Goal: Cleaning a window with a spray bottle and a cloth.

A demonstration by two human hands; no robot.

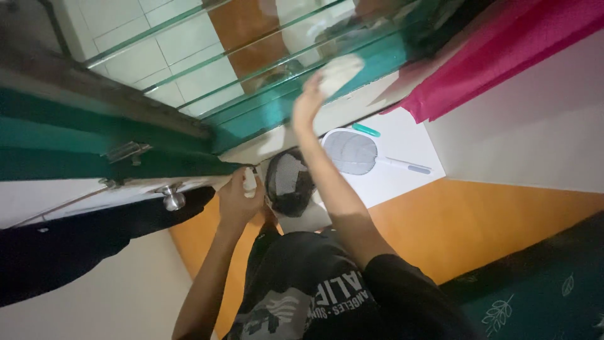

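a small white bottle (250, 182) is gripped in the closed left hand (238, 203); its contents cannot be told. a pale cloth (340, 71) is pressed by the right hand (306, 104), fingers curled on it, against the glass louvres (207, 56), up and right of the left hand. a racket-shaped swatter (355, 153) lies just right of the right forearm.

Two bare hands are in view: the left hand (238, 200) near the centre, the right hand (306, 102) at twelve o'clock. One white cloth (340, 70) sits at twelve o'clock, with one small white bottle (250, 182) at the centre. One racket-shaped swatter (358, 153) lies at two o'clock. One round metal doorknob (173, 200) shows at nine o'clock, and one pink curtain (503, 50) at one o'clock.
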